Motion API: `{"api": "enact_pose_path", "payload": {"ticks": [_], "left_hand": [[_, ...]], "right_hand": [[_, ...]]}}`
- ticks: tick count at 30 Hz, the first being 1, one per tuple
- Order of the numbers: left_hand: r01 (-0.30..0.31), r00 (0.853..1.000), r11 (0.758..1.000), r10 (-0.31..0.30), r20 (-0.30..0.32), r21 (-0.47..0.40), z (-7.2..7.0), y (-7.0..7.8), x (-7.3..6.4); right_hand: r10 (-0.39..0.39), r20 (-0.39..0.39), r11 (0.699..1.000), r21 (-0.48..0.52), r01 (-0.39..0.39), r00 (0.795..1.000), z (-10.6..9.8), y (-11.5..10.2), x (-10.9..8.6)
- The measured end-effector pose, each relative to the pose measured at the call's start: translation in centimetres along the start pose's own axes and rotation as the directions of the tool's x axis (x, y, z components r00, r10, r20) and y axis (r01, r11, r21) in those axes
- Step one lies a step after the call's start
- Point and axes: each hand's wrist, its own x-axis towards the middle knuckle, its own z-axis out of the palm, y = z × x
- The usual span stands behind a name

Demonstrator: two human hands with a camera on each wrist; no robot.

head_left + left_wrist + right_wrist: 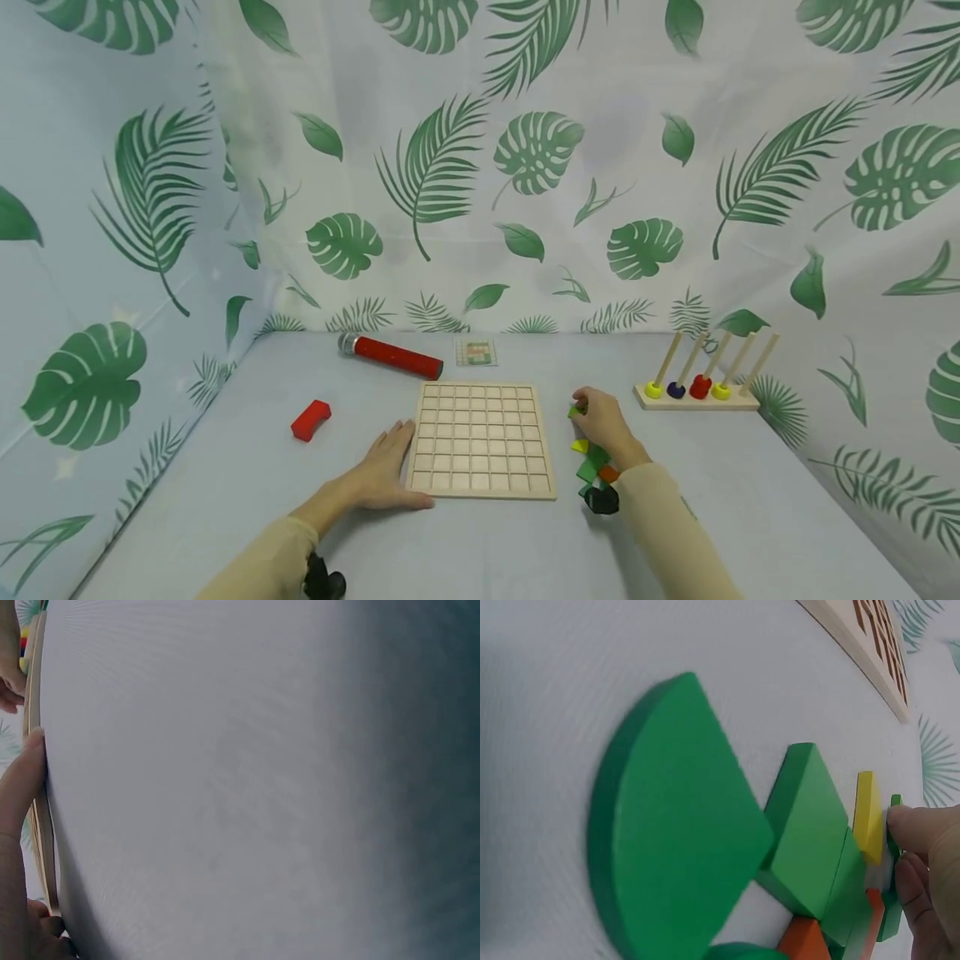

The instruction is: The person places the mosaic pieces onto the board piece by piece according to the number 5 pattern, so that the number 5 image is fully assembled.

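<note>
A square wooden grid board [480, 442] lies in the middle of the table. My left hand [381, 475] rests at its left side with fingers extended, the thumb touching near the front left corner. To the right of the board, my right hand [606, 423] pinches a small green block [895, 801] between thumb and finger at the far end of a group of blocks. In the right wrist view this group includes a large green quarter-round block [679, 825], a green square-faced block [806, 832], a yellow block [868, 810] and an orange block [804, 941]. My right hand partly hides the far blocks.
A red tube [397, 357] with a silver end lies behind the board, beside a small patterned card [483, 353]. A red notched block [311, 421] lies at left. At the back right stands a wooden peg rack [697, 404] with coloured rings.
</note>
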Motion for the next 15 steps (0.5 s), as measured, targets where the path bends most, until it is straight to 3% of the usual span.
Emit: {"api": "enact_pose_path", "payload": {"ticks": [6,15], "left_hand": [[0.007,0.999,0.999,-0.008,0.031,0.033,-0.1,0.0,0.0],[-0.001,1.0,0.999,0.0,0.028,0.032,-0.1,-0.1,0.2]], "right_hand": [[-0.032,0.013,0.999,-0.017,0.033,0.999,-0.4,-0.1,0.1],[-0.09,-0.012,0.996,0.007,0.09,0.996,-1.0,-1.6,1.2]]}}
